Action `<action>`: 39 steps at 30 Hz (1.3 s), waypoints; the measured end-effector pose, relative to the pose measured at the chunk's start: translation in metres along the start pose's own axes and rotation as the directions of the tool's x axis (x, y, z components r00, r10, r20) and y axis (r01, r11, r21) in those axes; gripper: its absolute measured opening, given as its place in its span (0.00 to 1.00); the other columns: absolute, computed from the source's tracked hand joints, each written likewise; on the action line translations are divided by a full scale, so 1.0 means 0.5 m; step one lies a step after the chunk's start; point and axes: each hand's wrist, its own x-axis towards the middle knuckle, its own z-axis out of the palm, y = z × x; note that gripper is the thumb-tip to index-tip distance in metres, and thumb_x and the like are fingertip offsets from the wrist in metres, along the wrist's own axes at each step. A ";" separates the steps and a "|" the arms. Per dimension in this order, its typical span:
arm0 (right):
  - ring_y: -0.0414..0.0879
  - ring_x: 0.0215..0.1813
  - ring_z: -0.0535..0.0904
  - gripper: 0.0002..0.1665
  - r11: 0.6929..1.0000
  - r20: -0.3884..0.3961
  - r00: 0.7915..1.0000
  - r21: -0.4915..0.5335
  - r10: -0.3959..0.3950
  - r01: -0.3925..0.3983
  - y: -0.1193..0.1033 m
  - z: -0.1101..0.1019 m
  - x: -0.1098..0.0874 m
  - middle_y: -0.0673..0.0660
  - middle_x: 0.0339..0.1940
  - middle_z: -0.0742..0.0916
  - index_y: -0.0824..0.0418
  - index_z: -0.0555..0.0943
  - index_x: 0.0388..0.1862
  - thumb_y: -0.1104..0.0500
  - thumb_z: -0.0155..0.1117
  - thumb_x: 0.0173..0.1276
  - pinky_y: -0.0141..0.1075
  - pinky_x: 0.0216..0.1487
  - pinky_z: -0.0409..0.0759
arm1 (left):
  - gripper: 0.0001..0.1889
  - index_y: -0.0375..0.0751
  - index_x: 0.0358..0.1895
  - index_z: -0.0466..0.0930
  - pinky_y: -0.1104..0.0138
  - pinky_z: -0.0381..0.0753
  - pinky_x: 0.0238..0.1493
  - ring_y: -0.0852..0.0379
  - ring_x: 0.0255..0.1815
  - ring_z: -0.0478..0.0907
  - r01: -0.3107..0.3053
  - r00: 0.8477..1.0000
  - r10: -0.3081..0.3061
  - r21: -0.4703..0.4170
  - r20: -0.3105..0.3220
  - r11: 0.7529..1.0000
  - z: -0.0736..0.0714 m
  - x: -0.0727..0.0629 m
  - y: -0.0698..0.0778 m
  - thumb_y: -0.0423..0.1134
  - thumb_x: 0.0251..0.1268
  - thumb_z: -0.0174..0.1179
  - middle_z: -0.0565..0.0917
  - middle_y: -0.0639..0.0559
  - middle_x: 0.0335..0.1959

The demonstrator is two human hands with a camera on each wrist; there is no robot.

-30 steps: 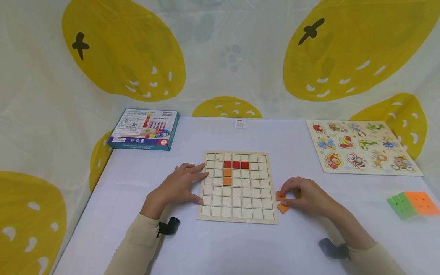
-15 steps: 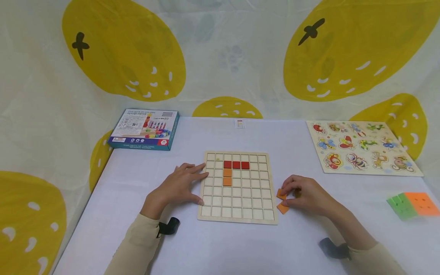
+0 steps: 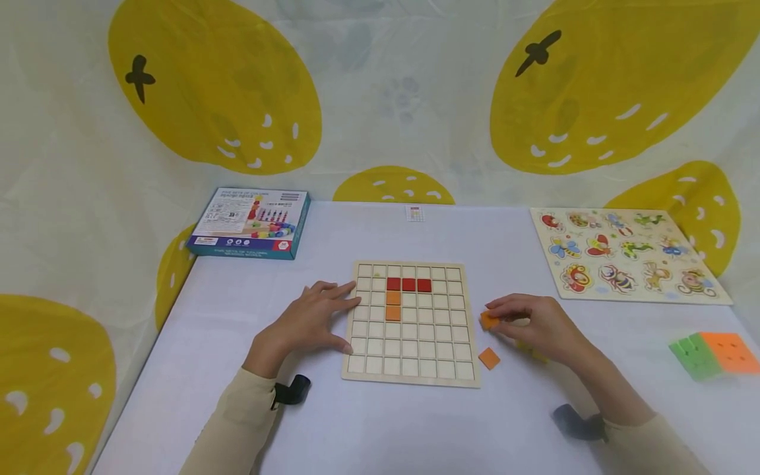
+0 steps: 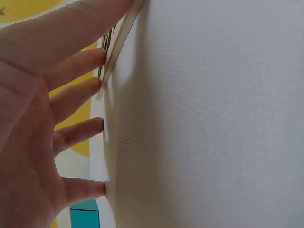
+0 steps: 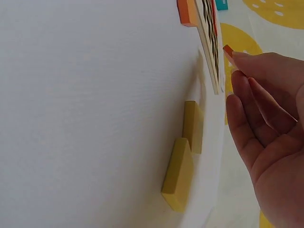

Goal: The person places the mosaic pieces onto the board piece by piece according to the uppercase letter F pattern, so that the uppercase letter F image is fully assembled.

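A wooden grid board (image 3: 411, 332) lies mid-table, with three red tiles (image 3: 408, 284) in a row and two orange tiles (image 3: 393, 305) in a column below the leftmost. Along the board's left edge rests my left hand (image 3: 311, 320), fingers spread, fingertips and thumb touching the frame. To the right of the board, my right hand (image 3: 537, 326) pinches an orange tile (image 3: 489, 321) between thumb and fingers, raised off the table. Another orange tile (image 3: 489, 358) lies beneath it on the cloth. Two yellow tiles (image 5: 177, 175) sit under the right hand, partly hidden in the head view.
A boxed toy set (image 3: 249, 224) lies at the back left. At the back centre is a small pattern card (image 3: 414, 213). An insect puzzle board (image 3: 629, 256) lies at the back right, with a green and orange cube (image 3: 712, 355) nearer on the right.
My right hand has lifted one orange tile from the table and moved slightly up and away from the other. Yellow tiles now show under it. The left hand stays put.
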 end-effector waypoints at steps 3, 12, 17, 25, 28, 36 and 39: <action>0.28 0.48 0.84 0.15 1.000 -0.011 1.000 0.019 0.010 -0.010 -0.003 -0.004 0.003 0.52 0.46 0.92 0.54 0.92 0.43 0.65 0.79 0.57 0.24 0.48 0.86 | 0.51 0.57 0.74 0.72 0.36 0.59 0.79 0.43 0.80 0.61 0.001 1.000 -0.001 0.006 -0.001 1.000 0.000 0.000 0.000 0.62 0.39 0.81 0.62 0.56 0.83; 0.33 0.47 0.85 0.14 0.997 -0.004 0.999 0.074 0.032 -0.031 -0.020 0.005 0.011 0.54 0.46 0.91 0.56 0.92 0.43 0.65 0.79 0.57 0.26 0.47 0.87 | 0.51 0.57 0.74 0.72 0.35 0.59 0.79 0.43 0.80 0.61 -0.004 1.000 0.004 0.004 -0.004 1.000 -0.001 -0.001 0.000 0.63 0.39 0.81 0.62 0.56 0.83; 0.38 0.46 0.87 0.13 0.993 0.033 0.999 0.114 0.034 -0.037 -0.023 0.018 0.012 0.55 0.45 0.91 0.57 0.91 0.43 0.65 0.79 0.57 0.24 0.44 0.86 | 0.51 0.57 0.74 0.71 0.35 0.59 0.79 0.43 0.80 0.61 -0.005 1.000 0.005 0.002 -0.001 1.000 -0.002 -0.001 0.000 0.63 0.40 0.81 0.62 0.56 0.83; 0.38 0.42 0.86 0.11 0.991 0.064 0.998 0.130 0.002 -0.011 -0.043 0.049 0.032 0.53 0.44 0.91 0.56 0.92 0.40 0.62 0.80 0.56 0.26 0.40 0.86 | 0.51 0.57 0.74 0.72 0.34 0.59 0.78 0.43 0.80 0.61 0.002 1.000 -0.002 0.004 0.002 1.000 -0.004 -0.002 0.001 0.62 0.40 0.81 0.62 0.56 0.82; 0.41 0.41 0.85 0.11 0.988 0.091 0.996 0.152 -0.018 0.004 -0.063 0.063 0.045 0.53 0.43 0.91 0.56 0.92 0.39 0.63 0.80 0.56 0.26 0.40 0.85 | 0.51 0.57 0.73 0.72 0.34 0.58 0.78 0.43 0.80 0.61 0.003 1.000 -0.003 0.005 0.001 1.000 -0.004 -0.002 0.000 0.63 0.39 0.81 0.62 0.56 0.82; 0.42 0.41 0.86 0.09 0.983 0.134 0.989 0.180 -0.062 0.037 -0.126 0.109 0.081 0.51 0.41 0.91 0.56 0.92 0.36 0.60 0.81 0.55 0.27 0.39 0.85 | 0.51 0.58 0.73 0.72 0.34 0.57 0.79 0.44 0.80 0.61 0.003 1.000 -0.003 -0.008 0.001 1.000 -0.001 -0.001 -0.001 0.63 0.39 0.81 0.62 0.57 0.83; 0.42 0.41 0.86 0.09 0.977 0.142 0.986 0.205 -0.092 0.062 -0.144 0.124 0.092 0.51 0.40 0.91 0.57 0.92 0.36 0.61 0.82 0.55 0.28 0.40 0.86 | 0.51 0.58 0.73 0.72 0.35 0.57 0.79 0.44 0.80 0.61 0.005 1.000 -0.005 -0.009 -0.001 1.000 0.000 -0.001 -0.002 0.62 0.39 0.81 0.62 0.58 0.83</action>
